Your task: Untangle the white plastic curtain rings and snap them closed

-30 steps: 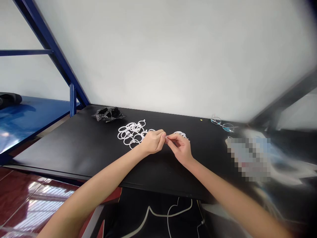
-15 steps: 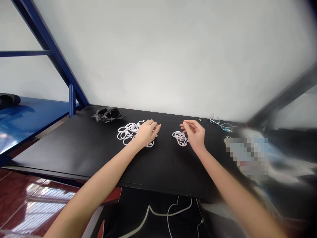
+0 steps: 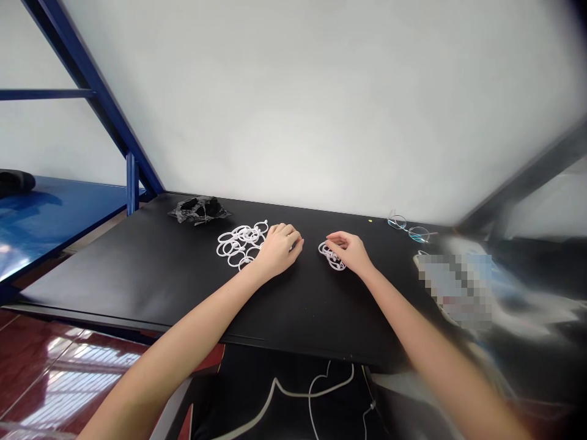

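White curtain rings with small eyelets lie in a loose, overlapping pile on the black table. My left hand covers the right side of this pile, palm down. Its fingers are curled, and a bit of white ring shows between thumb and fingers. A smaller cluster of the same rings lies further right. At this cluster my right hand has thumb and fingertips drawn together on its upper edge. Whether a ring sits between those fingertips is hidden.
A crumpled black plastic bag lies at the back left of the black table. Eyeglasses rest at the back right, near a blurred-out flat item and clear plastic. White cables hang below the front edge.
My right hand has come down and left, its fingertips now at the small ring cluster. My left hand has shifted slightly right, uncovering more of the large pile.
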`<state>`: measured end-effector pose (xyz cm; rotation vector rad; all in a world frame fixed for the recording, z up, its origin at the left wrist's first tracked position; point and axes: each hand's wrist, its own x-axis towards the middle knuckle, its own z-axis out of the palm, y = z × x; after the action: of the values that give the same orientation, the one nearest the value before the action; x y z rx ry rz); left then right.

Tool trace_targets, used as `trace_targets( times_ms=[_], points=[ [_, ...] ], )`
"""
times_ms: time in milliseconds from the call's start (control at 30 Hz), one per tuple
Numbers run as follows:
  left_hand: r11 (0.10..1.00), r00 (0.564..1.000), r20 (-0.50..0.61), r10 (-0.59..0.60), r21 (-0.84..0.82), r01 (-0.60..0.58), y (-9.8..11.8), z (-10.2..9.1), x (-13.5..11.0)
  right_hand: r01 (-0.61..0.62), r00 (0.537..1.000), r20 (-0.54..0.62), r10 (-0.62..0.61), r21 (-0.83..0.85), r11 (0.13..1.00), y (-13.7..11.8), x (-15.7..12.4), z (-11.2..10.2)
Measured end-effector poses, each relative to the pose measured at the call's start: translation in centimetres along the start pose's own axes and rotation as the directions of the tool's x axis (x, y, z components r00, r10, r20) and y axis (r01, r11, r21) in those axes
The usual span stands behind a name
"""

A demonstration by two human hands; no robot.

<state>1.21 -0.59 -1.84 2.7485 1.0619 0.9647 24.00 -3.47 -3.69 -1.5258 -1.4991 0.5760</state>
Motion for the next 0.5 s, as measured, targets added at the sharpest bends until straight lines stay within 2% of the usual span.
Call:
trace_targets(
  times_ms=[233,500],
  points=[
    [1.0,0.999,0.01,0.031,-0.005,-0.031,0.3,0.1,0.0,-0.012,0.998,-0.06,0.018,0.092,0.996,0.7,0.1,0.6],
    [0.982,0.978,0.113,0.178,-0.08,-0.169,1.0,0.0,-0.3,-0.022,1.0,-0.011,0.023,0.051,0.998,0.4,0.2,-0.4]
  ],
)
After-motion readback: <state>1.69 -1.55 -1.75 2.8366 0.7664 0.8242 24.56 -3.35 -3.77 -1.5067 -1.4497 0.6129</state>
